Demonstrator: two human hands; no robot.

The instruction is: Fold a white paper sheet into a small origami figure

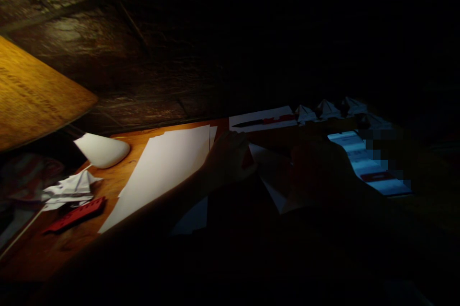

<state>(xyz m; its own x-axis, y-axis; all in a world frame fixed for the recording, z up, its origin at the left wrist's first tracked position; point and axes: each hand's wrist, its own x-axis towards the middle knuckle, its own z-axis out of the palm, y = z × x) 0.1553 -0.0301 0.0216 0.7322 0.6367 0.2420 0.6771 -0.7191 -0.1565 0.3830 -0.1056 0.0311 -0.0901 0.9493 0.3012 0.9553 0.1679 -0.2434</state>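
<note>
Left hand [228, 159] and right hand [319, 171] on a folded paper sheet [269, 176] (grip too dark to tell). Four folded paper shapes [327, 109] done at one o'clock; blank sheets [161, 176] remain at ten o'clock.

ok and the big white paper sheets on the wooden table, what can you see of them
The large white paper lies flat and slanted on the orange-brown wooden table. It looks plain and matte, with no visible print. At its far end, offset edges and a narrow strip suggest more than one sheet. The left hand is at its right edge, though the shadow hides whether they touch. The left forearm covers part of that side.
</note>
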